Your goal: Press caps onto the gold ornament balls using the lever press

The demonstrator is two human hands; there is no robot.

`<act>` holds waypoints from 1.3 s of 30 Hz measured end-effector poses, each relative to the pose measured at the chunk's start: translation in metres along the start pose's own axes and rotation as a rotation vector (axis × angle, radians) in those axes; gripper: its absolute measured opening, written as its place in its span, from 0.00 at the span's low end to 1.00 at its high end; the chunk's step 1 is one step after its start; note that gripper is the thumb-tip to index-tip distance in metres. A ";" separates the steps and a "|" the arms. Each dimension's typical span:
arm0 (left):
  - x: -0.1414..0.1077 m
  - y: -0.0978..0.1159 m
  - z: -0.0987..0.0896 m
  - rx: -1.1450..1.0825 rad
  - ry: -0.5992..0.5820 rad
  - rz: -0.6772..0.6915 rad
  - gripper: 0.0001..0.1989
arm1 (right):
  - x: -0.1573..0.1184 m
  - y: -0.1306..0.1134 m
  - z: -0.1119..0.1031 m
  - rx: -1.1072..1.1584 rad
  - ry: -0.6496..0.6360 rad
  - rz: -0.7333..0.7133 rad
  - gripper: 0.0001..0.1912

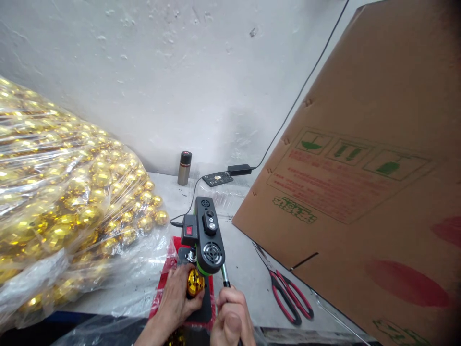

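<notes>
Ball (pixel 195 283): gold and mirror-faceted, at 7 o'clock from the middle of a black machine (pixel 209 235), close by the rounded near end of its head; whether ball and head touch cannot be told.
Left hand (pixel 176 294): fingers and thumb pinch the ball from both sides, apparently to keep the round thing from rolling.
Right hand (pixel 232 315): fingers curl around a lever (pixel 225 275) at the machine's 5 o'clock, a wrap that seems suited to pulling while the other hand steadies.
Red mat (pixel 161 293): spread beneath the machine and its base plate (pixel 202 313), perhaps to protect the bench or stop slipping.
Bag of gold balls (pixel 90 216): clear plastic, bulging at 9 o'clock, likely placed there within the left hand's reach.
Scissors (pixel 284 284): red-and-black handles toward the person at 4 o'clock, a convenient angle for picking up.
Carton (pixel 353 158): large and printed, tilted at 2 o'clock beyond the scissors.
Canister (pixel 184 169): upright near the wall at 11 o'clock, seemingly set out of the way.
Adapter (pixel 240 169): at 1 o'clock, resting beside the wall.
</notes>
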State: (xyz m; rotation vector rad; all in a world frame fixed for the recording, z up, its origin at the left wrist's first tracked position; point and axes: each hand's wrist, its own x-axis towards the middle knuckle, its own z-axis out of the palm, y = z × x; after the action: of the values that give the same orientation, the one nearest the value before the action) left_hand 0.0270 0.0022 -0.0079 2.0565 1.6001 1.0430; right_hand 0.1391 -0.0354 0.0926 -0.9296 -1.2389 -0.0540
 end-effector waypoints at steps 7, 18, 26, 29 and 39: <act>0.000 -0.002 0.005 -0.025 0.022 0.015 0.21 | 0.000 0.004 0.000 0.001 0.003 -0.024 0.24; -0.001 -0.004 0.009 -0.035 0.061 0.031 0.22 | -0.002 0.010 -0.001 -0.017 -0.021 -0.052 0.24; -0.001 -0.006 0.013 -0.034 0.071 0.018 0.22 | -0.004 0.012 0.008 0.052 0.085 -0.050 0.23; 0.000 -0.006 0.013 -0.037 0.069 0.011 0.23 | -0.011 0.017 0.007 0.036 0.064 -0.060 0.23; -0.001 -0.003 0.010 -0.043 0.038 0.001 0.21 | -0.026 0.031 0.014 0.039 0.094 -0.130 0.25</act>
State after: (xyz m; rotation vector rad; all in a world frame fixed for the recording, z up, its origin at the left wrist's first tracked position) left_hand 0.0317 0.0043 -0.0169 2.0214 1.5807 1.1143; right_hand 0.1346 -0.0180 0.0536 -0.8029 -1.2073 -0.1740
